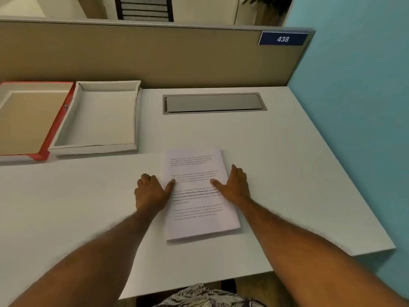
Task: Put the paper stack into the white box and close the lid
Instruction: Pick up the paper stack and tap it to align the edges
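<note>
Far left: red-edged lid [26, 120] lying inside-up on the bench [287, 173], partly cut off by the frame. Touching its right side: white box [97, 117], open, nothing in it, up against the beige partition [155, 56]. Right of the box, a grey cable hatch [212, 103] set flush into the bench. Paper stack [199, 193] lies flat on the bench nearer the front edge, well apart from the box, printed side up, slightly skewed. Left hand [152, 191] at the stack's left edge: fingers curled down onto the bench beside it, thumb on top of the top sheet. Right hand [234, 185] at the right edge: fingers over the side, thumb pressed on the page. Both hands pinch the stack from its sides; it sits on the bench, not lifted. Top right on the partition: blue plate [283, 38] reading 438. Teal wall [354, 107] on the right.
</note>
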